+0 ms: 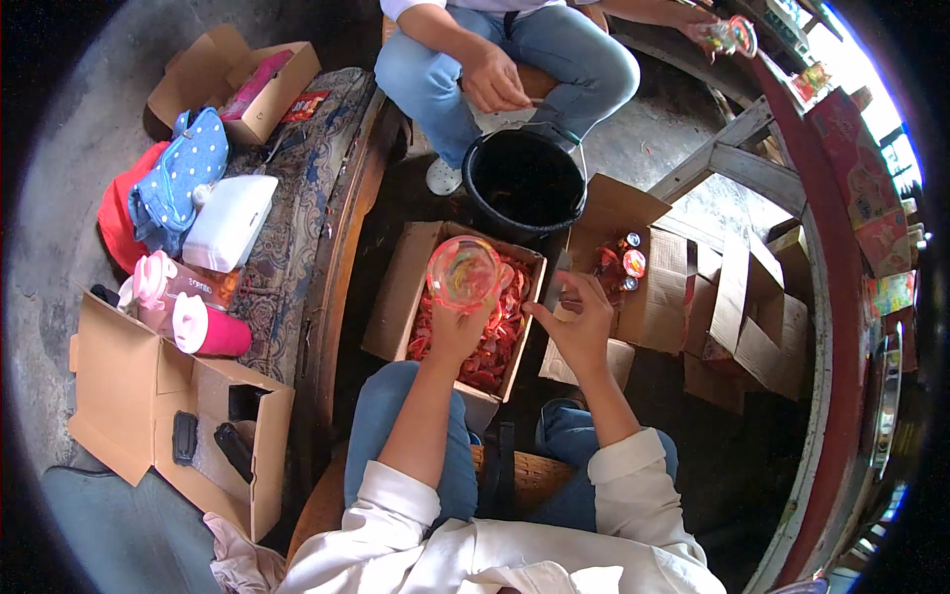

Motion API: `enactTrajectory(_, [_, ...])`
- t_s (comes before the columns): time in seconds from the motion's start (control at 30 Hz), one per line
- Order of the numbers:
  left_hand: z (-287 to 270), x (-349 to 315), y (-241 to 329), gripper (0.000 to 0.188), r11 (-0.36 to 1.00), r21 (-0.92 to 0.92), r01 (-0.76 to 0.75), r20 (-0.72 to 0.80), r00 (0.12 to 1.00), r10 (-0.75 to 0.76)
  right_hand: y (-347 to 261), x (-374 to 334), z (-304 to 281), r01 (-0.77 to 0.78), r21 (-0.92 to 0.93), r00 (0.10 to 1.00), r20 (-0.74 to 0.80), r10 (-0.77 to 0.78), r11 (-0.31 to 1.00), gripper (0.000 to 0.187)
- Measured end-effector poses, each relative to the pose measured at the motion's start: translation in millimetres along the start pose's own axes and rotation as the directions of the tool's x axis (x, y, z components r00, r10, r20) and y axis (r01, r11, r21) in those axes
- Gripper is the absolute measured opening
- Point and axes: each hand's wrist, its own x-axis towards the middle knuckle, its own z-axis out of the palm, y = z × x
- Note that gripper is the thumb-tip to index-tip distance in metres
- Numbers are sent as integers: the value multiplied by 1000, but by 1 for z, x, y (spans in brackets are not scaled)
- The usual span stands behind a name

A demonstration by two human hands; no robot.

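My left hand (460, 325) is closed around a clear plastic cup (465, 272) with red and yellow print, its round end facing up. Beside it, my right hand (584, 315) is pinched on a thin, greyish, flat piece that I cannot make out. Below the cup stands an open cardboard box (532, 327) filled with red and orange scraps (485, 361), which look like cut plastic. To the right, another open box (648, 315) holds several printed cups (623, 262).
A black bucket (524, 183) stands ahead, before a seated person whose hand (495, 79) pinches something thin; their other hand (712, 38) holds a clear cup (740, 36). Left is a patterned bench (297, 228) with a pink tumbler (213, 325) and bags. A red-edged wooden frame (826, 396) bounds the right.
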Motion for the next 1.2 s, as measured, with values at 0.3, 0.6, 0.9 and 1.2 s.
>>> enactTrajectory(0.3, [8,55,-112,55,975,168,148,34,987,-155,13,5,-48,-55,56,995,-84,59,997,40])
enactTrajectory(0.6, [51,172,-165,68,474,880,-19,143,963,-228,46,5,-97,-115,16,986,-119,116,993,38])
enactTrajectory(0.9, [73,217,-148,73,184,982,45,59,851,-521,56,12,-93,-114,52,982,-142,121,992,38])
enactTrajectory(1.2, [38,202,-160,50,194,977,-90,177,847,-501,35,18,-86,-132,119,985,-95,144,984,35])
